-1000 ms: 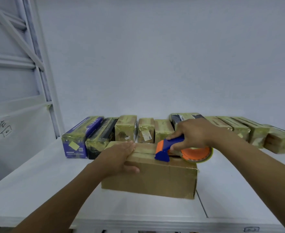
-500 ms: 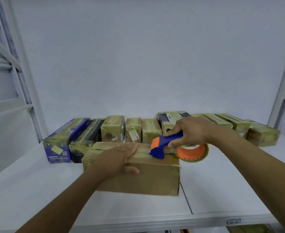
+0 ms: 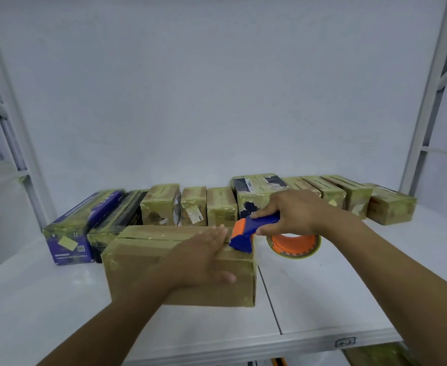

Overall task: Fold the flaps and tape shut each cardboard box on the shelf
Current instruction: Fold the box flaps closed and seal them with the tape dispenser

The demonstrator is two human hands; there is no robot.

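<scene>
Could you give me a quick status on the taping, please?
Left hand flat on box. Right hand grips tape dispenser at box's right edge. Nothing blocking.

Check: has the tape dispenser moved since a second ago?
Yes. The dispenser has slid right along the top of the box, reaching its right end.

This looks like a packing or storage room in a warehouse. The work surface is a white metal shelf (image 3: 322, 299) with pale steel uprights (image 3: 422, 133) and a small label tag (image 3: 345, 342) on its front edge. A row of parcels (image 3: 161, 204) wrapped in yellowish tape stands along the plain white wall (image 3: 217, 88). In front of them, a tape dispenser (image 3: 254, 225) is on a cardboard box (image 3: 143, 262).
</scene>
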